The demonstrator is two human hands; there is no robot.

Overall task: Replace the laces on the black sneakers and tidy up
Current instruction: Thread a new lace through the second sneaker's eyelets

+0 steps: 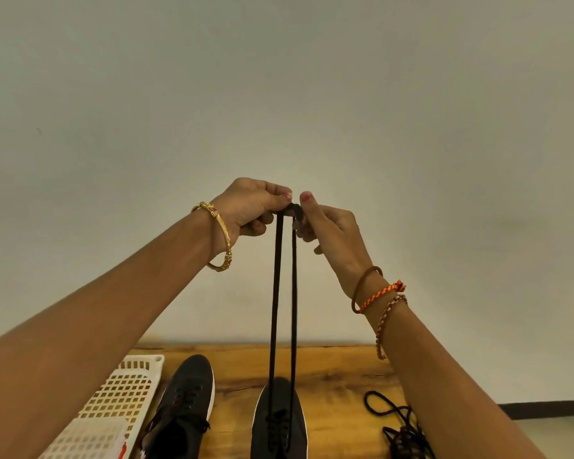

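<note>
The head camera looks forward from above, close over the table's [338, 366] far edge, mostly facing the wall [279, 77].

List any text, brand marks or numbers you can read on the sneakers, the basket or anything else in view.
None can be read.
Left sneaker: no visible logo or lettering.
Right sneaker: none visible.
White basket: plain lattice, no label; a small red item at its near edge is too blurred to tell.
</note>
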